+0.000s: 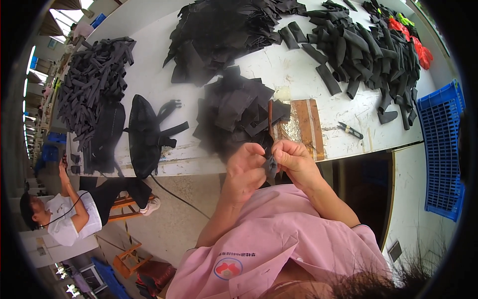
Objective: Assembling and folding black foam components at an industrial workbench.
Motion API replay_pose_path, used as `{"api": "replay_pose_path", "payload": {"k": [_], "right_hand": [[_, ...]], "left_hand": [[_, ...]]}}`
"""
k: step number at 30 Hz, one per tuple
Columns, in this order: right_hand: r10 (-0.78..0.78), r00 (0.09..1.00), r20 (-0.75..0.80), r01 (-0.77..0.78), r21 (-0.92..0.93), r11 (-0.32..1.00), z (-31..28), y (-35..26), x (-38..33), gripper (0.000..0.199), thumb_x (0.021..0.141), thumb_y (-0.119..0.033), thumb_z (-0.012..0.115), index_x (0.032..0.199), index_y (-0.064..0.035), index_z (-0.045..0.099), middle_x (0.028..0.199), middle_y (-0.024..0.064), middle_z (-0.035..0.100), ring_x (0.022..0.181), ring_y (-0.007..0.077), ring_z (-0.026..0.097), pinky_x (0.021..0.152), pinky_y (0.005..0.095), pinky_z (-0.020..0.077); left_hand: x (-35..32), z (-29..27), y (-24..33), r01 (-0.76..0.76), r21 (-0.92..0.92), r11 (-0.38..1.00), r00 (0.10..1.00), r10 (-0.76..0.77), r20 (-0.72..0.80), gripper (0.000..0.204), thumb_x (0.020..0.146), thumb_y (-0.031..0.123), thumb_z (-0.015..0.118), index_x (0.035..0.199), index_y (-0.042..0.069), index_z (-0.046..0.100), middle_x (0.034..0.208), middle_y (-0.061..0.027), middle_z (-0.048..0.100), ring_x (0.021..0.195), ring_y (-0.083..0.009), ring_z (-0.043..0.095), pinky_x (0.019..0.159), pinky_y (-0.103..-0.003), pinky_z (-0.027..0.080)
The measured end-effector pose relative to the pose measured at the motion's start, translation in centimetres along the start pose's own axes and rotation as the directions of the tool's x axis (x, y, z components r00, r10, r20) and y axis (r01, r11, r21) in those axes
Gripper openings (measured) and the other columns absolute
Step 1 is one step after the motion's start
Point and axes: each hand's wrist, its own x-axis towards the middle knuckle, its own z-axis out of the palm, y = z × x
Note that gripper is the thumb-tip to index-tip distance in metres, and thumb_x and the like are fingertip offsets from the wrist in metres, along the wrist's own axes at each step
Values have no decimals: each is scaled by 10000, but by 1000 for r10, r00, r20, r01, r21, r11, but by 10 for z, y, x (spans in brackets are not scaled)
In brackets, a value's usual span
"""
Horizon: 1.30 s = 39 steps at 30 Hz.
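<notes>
At the front edge of the white table, my left hand (247,167) and my right hand (297,160) meet around a small piece of black fabric (271,167). Both hands pinch it with thumb and fingers. A thin reddish-brown rod (270,115) runs from the tabletop toward my fingers; whether the fabric is on its end, I cannot tell. Just beyond my left hand lies a heap of flat black fabric pieces (234,107). Under the rod's right side is a worn, taped board (306,127), and thread snips (350,130) lie to its right.
Larger black piles (214,35) cover the far table, with narrow strips (94,74) at left and tube-like pieces (358,47) at right. A black pouch with straps (147,132) lies left. A blue crate (440,149) stands right. A seated person (74,207) is at left.
</notes>
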Motion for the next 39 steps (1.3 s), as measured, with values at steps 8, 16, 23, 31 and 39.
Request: {"api": "replay_pose_path", "payload": {"k": [8,16,23,31,39], "right_hand": [[-389,914,112,394,-462,794,1,-23,4,140,875,-130,584,800,-13,564,943,50,575,780,115,545,659,256,446],[-590,793,149,508,-696,508,28,-61,10,143,867,-126,595,797,-6,563,795,51,571,653,108,494,579,231,404],[-302,937,174,348,-431,832,34,-108,29,254,906,-243,575,798,-13,585,642,-40,494,599,34,412,503,210,333],[189,982,13,-185,-160,970,-21,-56,65,288,882,-297,600,722,-63,546,626,-24,474,556,64,430,493,198,341],[-314,948,52,285,-576,766,-19,-57,65,341,894,-353,560,805,-25,586,696,27,540,629,100,504,539,243,415]], "left_hand": [[-1,31,2,-128,707,695,926,340,-166,235,813,-45,600,1047,-47,592,875,-75,621,693,-45,553,516,-154,423],[21,51,18,-318,547,775,871,467,-155,150,815,-36,617,941,9,550,931,-117,625,658,-69,538,536,-182,416],[52,62,56,260,-469,844,873,2,488,237,900,-13,427,1134,-48,431,857,-138,588,346,-24,299,309,-180,225],[76,-12,21,248,-333,910,966,-256,20,212,884,86,540,1087,28,559,793,-55,614,404,-37,340,356,-189,257],[74,13,32,-472,806,357,832,484,272,235,800,-37,610,1032,-13,582,970,-99,633,936,-175,575,800,-269,472]]}}
